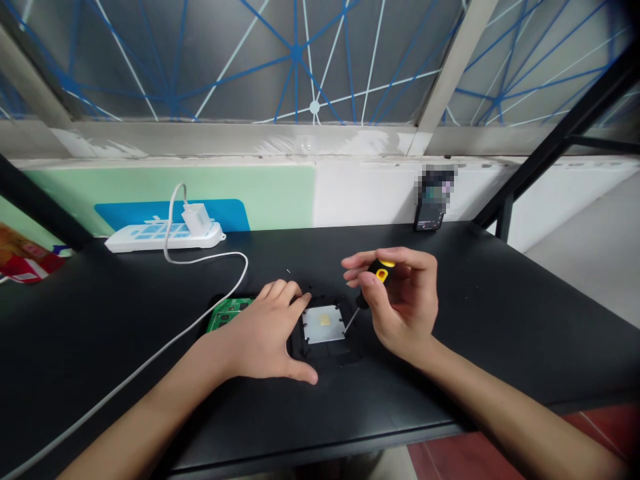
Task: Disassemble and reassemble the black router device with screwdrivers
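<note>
A black plastic housing (330, 352) lies on the table, with a silver metal plate (315, 331) set in it and a small yellowish square on the plate. Spanning the housing's left side, my left hand (267, 330) grips it, fingers at the far edge and thumb at the near edge. My right hand (405, 300) is closed around a black and yellow screwdriver (383, 274). The tilted shaft reaches down to the plate's right edge, by a corner screw. Partly hidden under my left wrist is a green circuit board (227, 313).
On the black table (500, 320), a white cable (235, 280) runs from a charger in the power strip (165, 237) toward the near left. A phone (431, 200) leans on the back wall. A red packet (30, 257) is far left; a tiny screw-like piece (289, 271) lies behind the housing.
</note>
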Demonstrator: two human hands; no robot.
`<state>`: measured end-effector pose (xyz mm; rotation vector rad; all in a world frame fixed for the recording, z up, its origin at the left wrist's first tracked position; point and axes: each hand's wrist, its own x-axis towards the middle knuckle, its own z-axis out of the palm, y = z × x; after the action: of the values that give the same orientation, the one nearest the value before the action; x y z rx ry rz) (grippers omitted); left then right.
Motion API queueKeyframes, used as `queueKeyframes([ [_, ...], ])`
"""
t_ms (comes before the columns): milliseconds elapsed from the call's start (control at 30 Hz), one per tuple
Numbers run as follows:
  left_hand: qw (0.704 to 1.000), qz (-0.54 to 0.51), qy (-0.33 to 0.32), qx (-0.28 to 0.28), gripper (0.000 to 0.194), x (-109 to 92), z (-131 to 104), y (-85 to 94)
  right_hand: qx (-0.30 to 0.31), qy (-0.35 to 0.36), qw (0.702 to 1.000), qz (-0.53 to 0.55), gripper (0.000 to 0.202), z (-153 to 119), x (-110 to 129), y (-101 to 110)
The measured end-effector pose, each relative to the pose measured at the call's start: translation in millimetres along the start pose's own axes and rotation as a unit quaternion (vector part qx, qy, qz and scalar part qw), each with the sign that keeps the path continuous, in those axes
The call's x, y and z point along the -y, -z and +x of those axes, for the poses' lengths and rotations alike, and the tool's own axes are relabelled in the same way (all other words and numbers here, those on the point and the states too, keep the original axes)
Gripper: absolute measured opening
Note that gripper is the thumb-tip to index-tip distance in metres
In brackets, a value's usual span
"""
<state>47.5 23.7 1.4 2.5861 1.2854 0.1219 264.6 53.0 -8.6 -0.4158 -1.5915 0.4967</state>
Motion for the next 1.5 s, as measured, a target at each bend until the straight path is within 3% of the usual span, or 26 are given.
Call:
queueKeyframes([
  [267,1.0,0.0,0.003,0.008,0.111,-0.3,0.0,0.6,-0.019,0.016,0.999,0.041,0.018,1.9,4.5,-1.4],
  [467,1.0,0.001,0.008,0.012,0.113,-1.1,-0.6,1.0,-0.052,0.03,0.998,0.01,0.021,0.4,3.0,-1.9],
  [800,1.0,-0.007,0.011,0.01,0.109,-1.9,1.0,1.5,-0.015,0.061,0.996,-0.056,0.027,2.7,1.3,5.8],
  [1067,1.0,-0.009,0.008,0.017,0.106,-2.4,0.0,3.4,-0.038,0.059,0.992,-0.108,0.034,3.8,0.4,5.8],
  [1300,1.0,-0.006,0.006,0.011,0.108,-1.5,-0.2,2.2,-0.001,0.01,1.0,-0.001,0.03,0.0,7.1,-0.7],
  [1500,1.0,0.001,0.009,0.016,0.109,-2.2,-0.5,2.3,0.007,0.029,0.999,0.016,0.027,-0.6,4.3,1.4],
])
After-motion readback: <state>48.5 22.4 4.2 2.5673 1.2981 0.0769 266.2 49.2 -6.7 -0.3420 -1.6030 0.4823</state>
